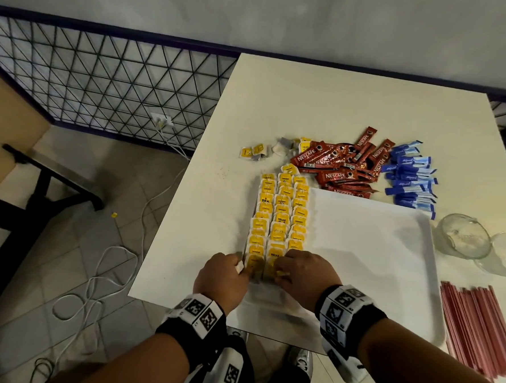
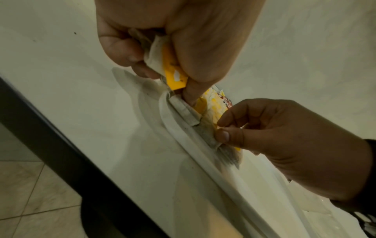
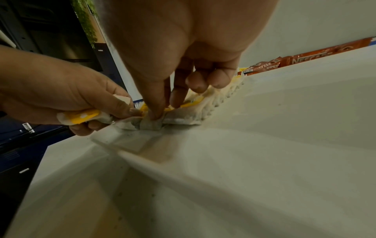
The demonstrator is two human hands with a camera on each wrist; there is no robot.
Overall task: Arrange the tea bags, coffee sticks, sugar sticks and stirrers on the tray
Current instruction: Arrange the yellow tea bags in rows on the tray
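Yellow-tagged tea bags (image 1: pixel 279 219) lie in three overlapping columns along the left side of the white tray (image 1: pixel 366 257). At the near end of the columns my left hand (image 1: pixel 242 269) grips a small bunch of spare tea bags (image 2: pixel 160 56) in its curled fingers, and its index finger presses on the row. My right hand (image 1: pixel 279 274) pinches the nearest tea bag (image 3: pixel 150 123) between thumb and forefinger, low on the tray floor. Red coffee sticks (image 1: pixel 342 167), blue sugar sticks (image 1: pixel 409 177) and red stirrers (image 1: pixel 474 323) lie on the table outside the tray.
A few loose tea bags (image 1: pixel 255 153) sit beyond the tray's far left corner. Two glass cups (image 1: pixel 465 239) lie right of the tray. The table's left edge (image 1: pixel 167 215) runs close beside the tea bag columns, with cables on the floor below.
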